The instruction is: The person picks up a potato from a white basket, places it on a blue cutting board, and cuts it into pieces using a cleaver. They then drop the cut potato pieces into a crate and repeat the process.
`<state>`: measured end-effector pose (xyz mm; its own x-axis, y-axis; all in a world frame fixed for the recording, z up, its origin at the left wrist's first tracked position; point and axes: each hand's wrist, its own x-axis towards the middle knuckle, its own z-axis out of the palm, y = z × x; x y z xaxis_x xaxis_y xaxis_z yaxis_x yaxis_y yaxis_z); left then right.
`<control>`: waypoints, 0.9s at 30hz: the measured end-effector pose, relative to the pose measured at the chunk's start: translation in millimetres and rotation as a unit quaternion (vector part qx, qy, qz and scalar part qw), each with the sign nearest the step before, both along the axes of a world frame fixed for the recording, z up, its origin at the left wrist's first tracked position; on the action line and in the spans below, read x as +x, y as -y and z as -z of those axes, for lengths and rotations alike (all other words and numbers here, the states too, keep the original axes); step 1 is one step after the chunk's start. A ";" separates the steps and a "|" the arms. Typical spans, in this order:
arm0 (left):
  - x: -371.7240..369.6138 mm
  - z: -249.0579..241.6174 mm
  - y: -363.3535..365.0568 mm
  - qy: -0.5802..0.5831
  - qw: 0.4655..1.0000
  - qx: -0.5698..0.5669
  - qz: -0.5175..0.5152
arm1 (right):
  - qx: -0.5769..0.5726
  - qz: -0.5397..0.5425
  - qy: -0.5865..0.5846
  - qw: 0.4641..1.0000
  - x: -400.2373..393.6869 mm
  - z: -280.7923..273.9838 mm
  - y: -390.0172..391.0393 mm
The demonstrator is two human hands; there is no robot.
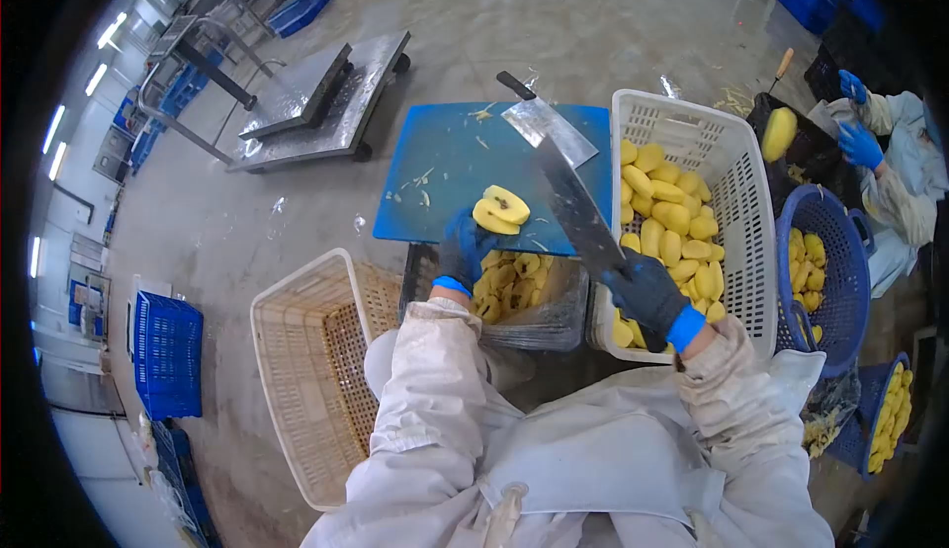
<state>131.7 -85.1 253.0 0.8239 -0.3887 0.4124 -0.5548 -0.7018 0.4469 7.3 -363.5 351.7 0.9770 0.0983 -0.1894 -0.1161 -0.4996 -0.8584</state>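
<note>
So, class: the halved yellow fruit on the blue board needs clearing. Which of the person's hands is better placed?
Probably the left hand: it already rests against the fruit halves on the cutting board. The right hand grips the cleaver.

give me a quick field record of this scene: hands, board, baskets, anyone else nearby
left hand: dark-gloved, touching the halved yellow fruit
right hand: dark-gloved, gripping the long steel cleaver, blade raised over the board
board: blue plastic cutting board, scraps on it
baskets: white plastic basket of yellow pieces at right; empty cream basket at left
nearby: co-worker's blue-gloved hands
</note>
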 end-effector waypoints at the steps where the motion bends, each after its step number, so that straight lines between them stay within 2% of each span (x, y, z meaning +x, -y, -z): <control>1: 2.6 1.8 4.0 0.000 1.000 0.001 0.000 | -0.043 0.004 0.016 0.999 -7.7 -8.7 5.9; 2: 8.5 6.7 10.3 -0.192 0.947 -0.253 -0.039 | -0.086 0.008 0.031 0.996 -14.5 -11.4 11.0; 3: 13.2 10.8 13.8 -0.364 0.794 -0.481 -0.074 | -0.084 0.009 0.032 0.996 -20.5 -3.6 16.1; 5: 18.3 15.1 12.9 -0.360 0.806 -0.458 -0.102 | -0.177 0.004 0.117 0.977 -28.4 7.7 21.3; 7: 25.8 23.2 7.7 -0.354 0.817 -0.437 -0.131 | -0.182 -0.005 0.098 0.978 -34.5 4.0 20.2; 9: 31.9 35.0 -5.4 -0.258 0.860 -0.398 -0.187 | -0.184 -0.020 0.080 0.980 -36.9 3.1 14.8; 12: 21.6 2.0 -9.8 -0.262 0.871 -0.365 -0.199 | -0.185 -0.025 0.087 0.979 -31.7 11.9 1.1; 15: 15.8 16.0 -10.3 -0.202 0.890 -0.363 -0.188 | -0.203 -0.052 0.100 0.973 -24.4 18.3 -10.8; 16: 7.4 -8.7 -6.3 -0.278 0.909 -0.233 -0.205 | -0.213 -0.050 0.069 0.973 -22.1 14.3 -16.2; 17: 1.8 -4.9 -1.7 -0.278 0.908 -0.235 -0.208 | -0.214 -0.053 0.069 0.973 -19.6 17.2 -19.0; 18: -6.2 0.9 7.2 -0.187 0.940 -0.122 -0.256 | -0.214 -0.063 0.082 0.971 -16.8 23.0 -21.7; 19: -11.5 5.8 14.4 -0.093 0.950 -0.006 -0.300 | -0.215 -0.074 0.094 0.969 -14.6 24.8 -24.4; 20: -12.4 6.1 18.0 -0.080 0.965 -0.052 -0.246 | -0.217 -0.079 0.093 0.968 -12.1 25.0 -27.4; 25: -2.0 31.0 12.6 -0.109 0.942 -0.161 -0.273 | -0.297 -0.139 0.183 0.927 18.5 28.9 -45.4; 27: 3.8 31.0 6.5 -0.129 0.934 -0.204 -0.263 | -0.330 -0.161 0.163 0.916 30.5 25.9 -54.7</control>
<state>135.4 -91.6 222.0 0.9493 0.2434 0.1990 -0.0182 -0.5894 0.8076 37.8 -308.8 325.8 0.9330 0.3597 -0.0144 0.3366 -0.8858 -0.3194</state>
